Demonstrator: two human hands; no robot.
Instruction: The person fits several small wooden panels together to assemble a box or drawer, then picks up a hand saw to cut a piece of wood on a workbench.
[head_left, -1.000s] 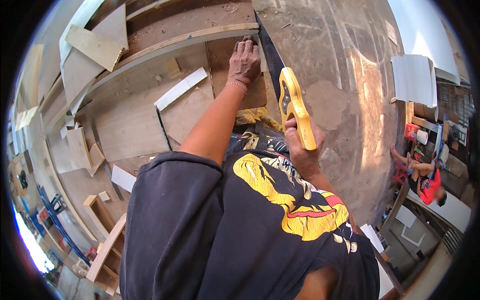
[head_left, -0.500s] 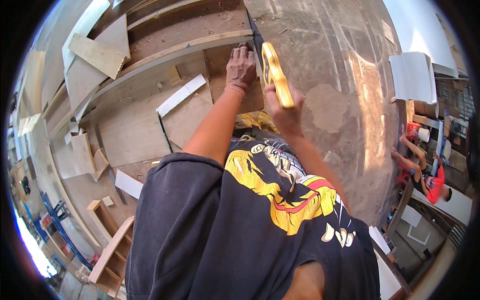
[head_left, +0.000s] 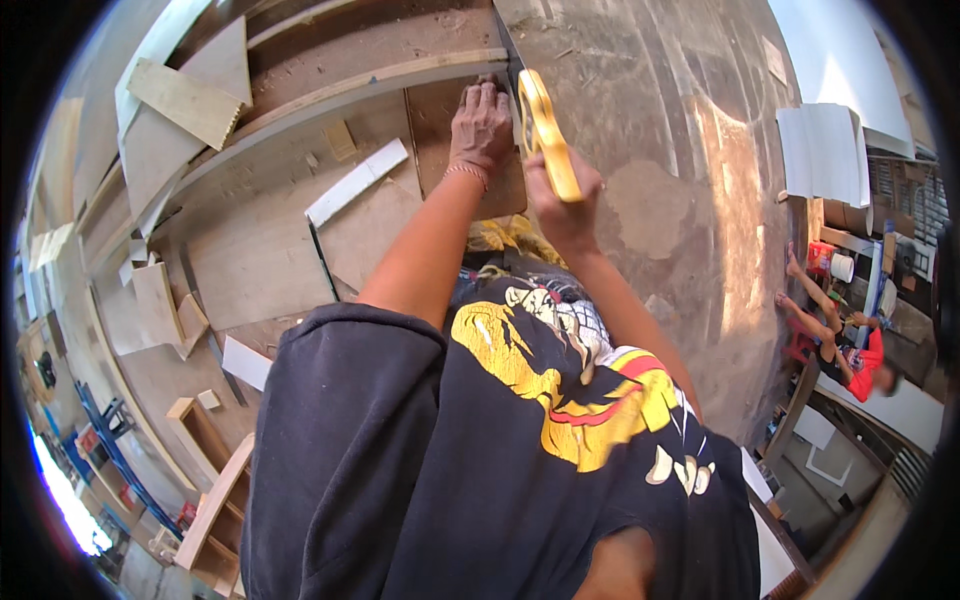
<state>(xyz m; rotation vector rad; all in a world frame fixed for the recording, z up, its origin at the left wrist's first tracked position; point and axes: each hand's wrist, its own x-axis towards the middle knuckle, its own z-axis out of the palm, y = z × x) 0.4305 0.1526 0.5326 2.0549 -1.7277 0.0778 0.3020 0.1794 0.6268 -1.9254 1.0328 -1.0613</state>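
My left hand (head_left: 480, 125) lies flat, fingers together, on a brown board (head_left: 440, 135) near the bench's edge, pressing it down. My right hand (head_left: 562, 205) grips the yellow handle of a hand saw (head_left: 545, 135). The saw's dark blade runs up along the right edge of the board, just beside my left hand's fingers, and its tip is hidden by the board's end. A long pale wooden rail (head_left: 360, 85) crosses behind the board.
A white strip (head_left: 355, 182), small wood blocks (head_left: 340, 138) and plywood offcuts (head_left: 185, 100) lie on the bench to the left. Bare concrete floor (head_left: 660, 150) is to the right. A person in red (head_left: 850, 350) sits at the far right beside white panels (head_left: 825, 150).
The saw has moved forward and upward along the board's edge; my right hand went from low near my body to close beside my left hand, which stayed pressed on the board.
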